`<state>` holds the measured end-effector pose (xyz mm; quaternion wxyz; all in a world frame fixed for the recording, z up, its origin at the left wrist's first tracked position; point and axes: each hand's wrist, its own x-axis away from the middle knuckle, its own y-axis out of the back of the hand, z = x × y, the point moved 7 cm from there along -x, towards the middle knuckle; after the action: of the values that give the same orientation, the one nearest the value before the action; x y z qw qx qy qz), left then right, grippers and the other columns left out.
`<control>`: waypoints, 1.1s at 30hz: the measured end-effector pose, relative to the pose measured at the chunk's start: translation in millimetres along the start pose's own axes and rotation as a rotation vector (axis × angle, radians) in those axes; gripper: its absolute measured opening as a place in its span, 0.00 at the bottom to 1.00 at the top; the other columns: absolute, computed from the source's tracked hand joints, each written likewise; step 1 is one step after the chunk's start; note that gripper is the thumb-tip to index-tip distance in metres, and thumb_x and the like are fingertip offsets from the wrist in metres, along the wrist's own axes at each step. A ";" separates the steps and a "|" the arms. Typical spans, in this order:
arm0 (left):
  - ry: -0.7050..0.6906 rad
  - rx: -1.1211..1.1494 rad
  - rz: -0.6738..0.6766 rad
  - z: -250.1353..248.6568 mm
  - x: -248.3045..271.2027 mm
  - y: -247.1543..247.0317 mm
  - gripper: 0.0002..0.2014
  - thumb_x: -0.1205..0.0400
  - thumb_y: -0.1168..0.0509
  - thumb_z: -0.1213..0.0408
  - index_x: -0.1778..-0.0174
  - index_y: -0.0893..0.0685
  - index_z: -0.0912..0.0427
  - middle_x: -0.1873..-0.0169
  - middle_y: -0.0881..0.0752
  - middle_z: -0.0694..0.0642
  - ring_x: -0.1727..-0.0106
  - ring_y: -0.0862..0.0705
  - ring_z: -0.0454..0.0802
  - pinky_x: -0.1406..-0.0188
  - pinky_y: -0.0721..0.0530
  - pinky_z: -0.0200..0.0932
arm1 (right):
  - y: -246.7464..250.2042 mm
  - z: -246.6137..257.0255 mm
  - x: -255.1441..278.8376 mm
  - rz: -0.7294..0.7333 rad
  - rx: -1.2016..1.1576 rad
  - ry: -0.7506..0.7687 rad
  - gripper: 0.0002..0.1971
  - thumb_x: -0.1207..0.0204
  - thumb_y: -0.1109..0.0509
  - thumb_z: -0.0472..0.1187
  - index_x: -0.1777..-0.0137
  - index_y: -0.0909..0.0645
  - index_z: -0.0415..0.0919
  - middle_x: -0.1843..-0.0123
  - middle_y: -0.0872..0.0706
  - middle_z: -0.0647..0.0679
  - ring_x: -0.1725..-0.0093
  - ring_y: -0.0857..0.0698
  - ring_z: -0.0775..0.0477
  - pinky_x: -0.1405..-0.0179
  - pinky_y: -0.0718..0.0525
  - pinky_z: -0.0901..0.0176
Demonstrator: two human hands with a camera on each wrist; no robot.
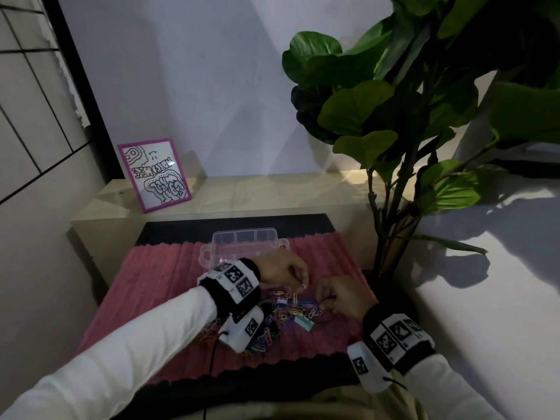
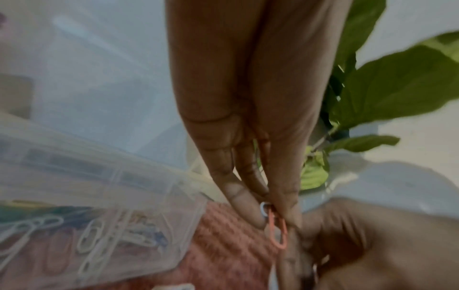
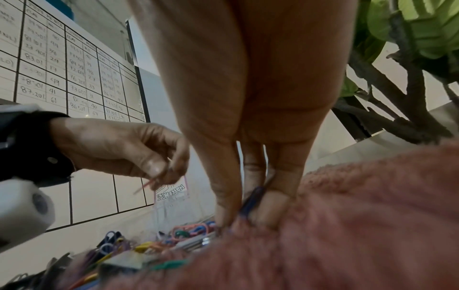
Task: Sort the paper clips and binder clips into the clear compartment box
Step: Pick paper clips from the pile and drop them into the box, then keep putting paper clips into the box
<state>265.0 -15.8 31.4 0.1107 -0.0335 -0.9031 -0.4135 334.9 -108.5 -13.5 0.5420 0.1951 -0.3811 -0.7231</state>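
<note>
Left hand [image 2: 248, 137] pinches orange paper clip [image 2: 278, 229] above pile; right hand [image 3: 261, 117] fingertips pinch blue paper clip [image 3: 250, 202] on mat.

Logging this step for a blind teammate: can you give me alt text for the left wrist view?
The left hand pinches an orange paper clip and a white one between thumb and fingertips, hanging above the pink mat. To its left sits the clear compartment box with white paper clips already inside; the right hand is blurred at lower right.
</note>
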 end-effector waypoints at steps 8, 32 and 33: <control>-0.027 0.376 -0.213 16.6 40.1 54.8 0.06 0.26 0.30 0.75 0.59 0.15 0.59 0.67 0.12 0.44 0.62 0.15 0.38 0.57 0.17 0.32 | -8.6 8.7 -9.8 -0.010 0.003 -0.059 0.09 0.32 0.23 0.39 0.54 0.17 0.38 0.56 0.18 0.48 0.52 0.20 0.51 0.50 0.22 0.58; 0.187 -0.015 -0.403 66.6 85.9 65.2 0.15 0.22 0.43 0.81 0.54 0.14 0.61 0.62 0.12 0.50 0.67 0.16 0.31 0.67 0.19 0.24 | 37.4 50.7 -34.8 -0.112 -0.308 0.040 0.06 0.33 0.25 0.29 0.64 0.19 0.37 0.70 0.16 0.48 0.75 0.17 0.62 0.73 0.19 0.74; 0.181 -0.011 -0.365 62.9 84.3 58.9 0.14 0.21 0.41 0.80 0.54 0.13 0.61 0.64 0.13 0.47 0.68 0.16 0.30 0.67 0.19 0.23 | 38.7 60.1 -41.1 -0.119 -0.273 0.058 0.04 0.32 0.25 0.29 0.62 0.18 0.34 0.69 0.16 0.48 0.73 0.17 0.60 0.71 0.19 0.74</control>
<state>181.1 67.6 54.2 0.1144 0.1673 -0.8783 -0.4330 331.5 -54.4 48.7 0.5304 0.1629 -0.2513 -0.7931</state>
